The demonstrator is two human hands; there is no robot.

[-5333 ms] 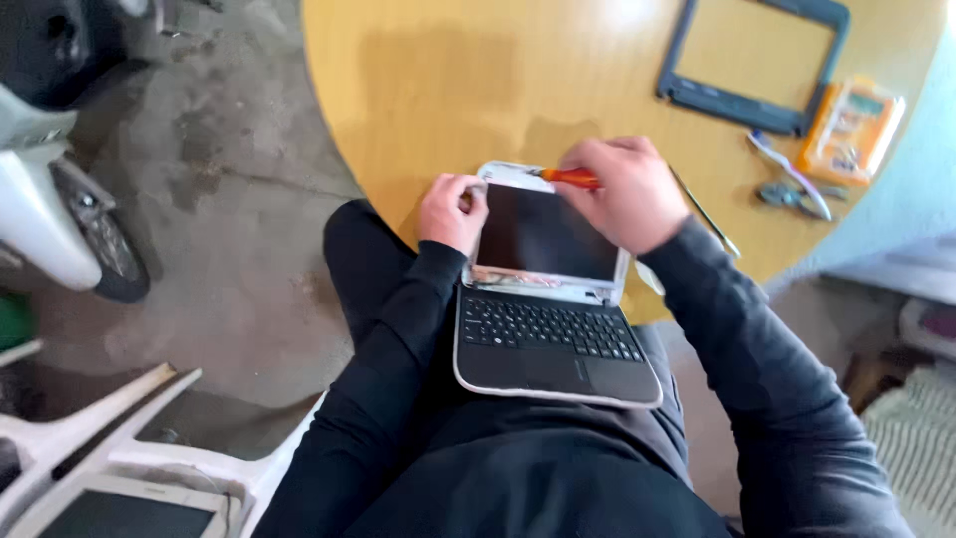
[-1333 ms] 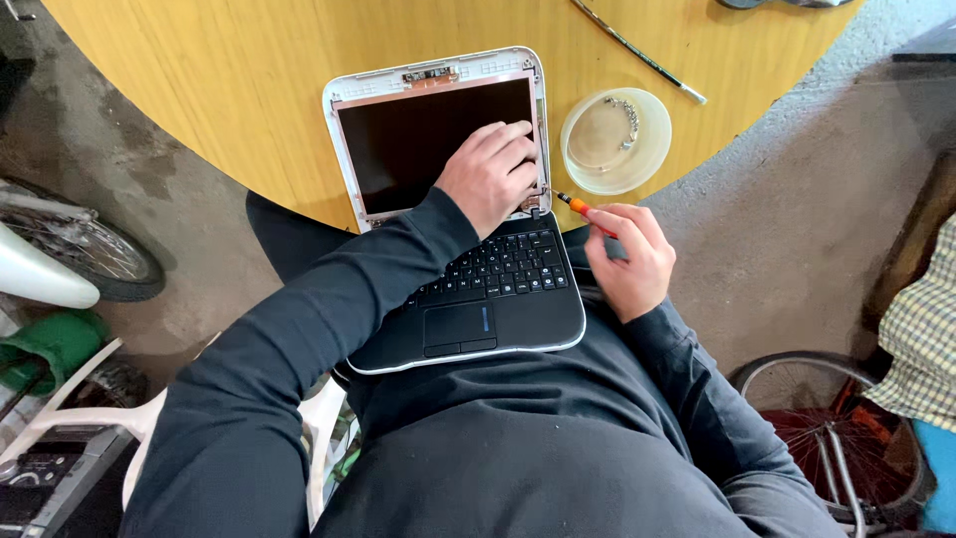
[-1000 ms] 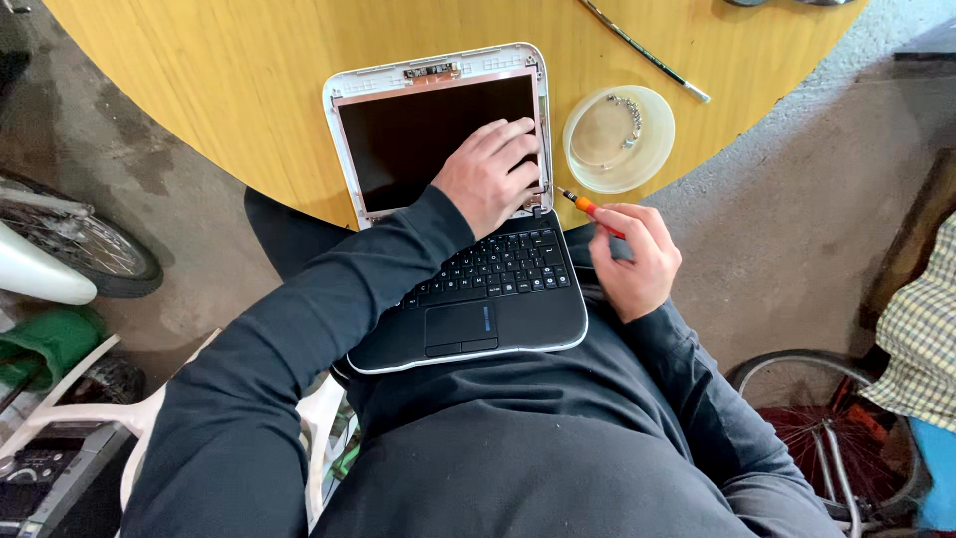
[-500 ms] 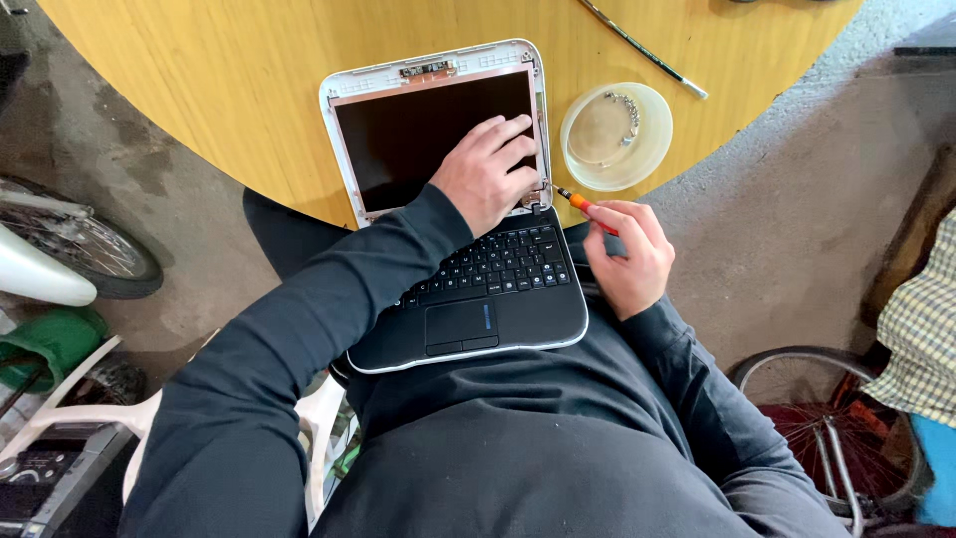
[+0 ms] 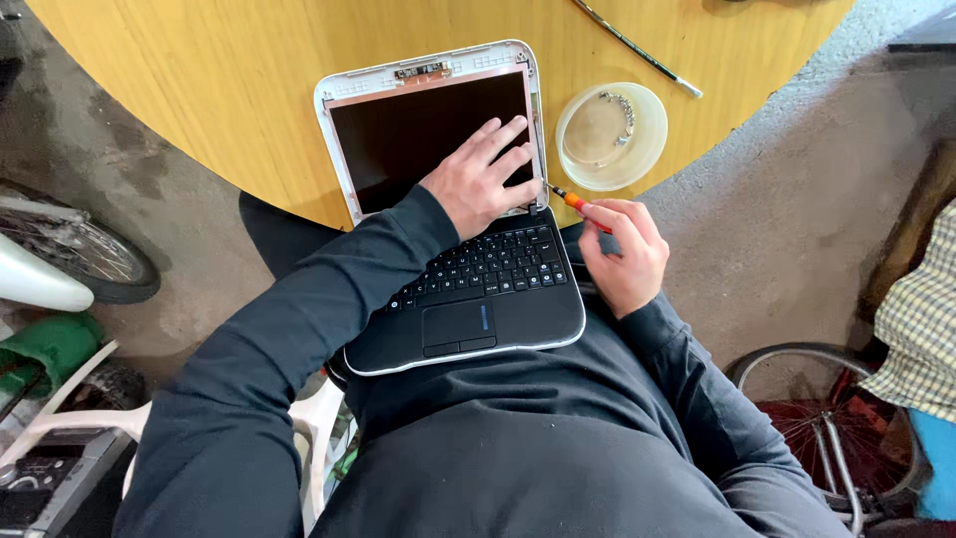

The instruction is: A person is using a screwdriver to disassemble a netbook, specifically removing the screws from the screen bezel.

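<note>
Unscrewing, by the look of it, at the lower right corner of the screen frame. Left hand flat, fingers spread wide, pressing the dark screen of the laptop, which sits on the lap with its lid back on the table. Right hand closed round an orange screwdriver, tip just right of the left fingertips, by the hinge. Beyond the right hand, a shallow dish. Next probably calls for a steady tip and firm pressure.

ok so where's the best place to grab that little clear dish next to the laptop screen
Take the dish by its rim, from above on the near right edge. It sits upright on the table, shallow and round, with small metal bits inside, so keep it level. The laptop crowds its left side; the right hand is nearest.
</note>
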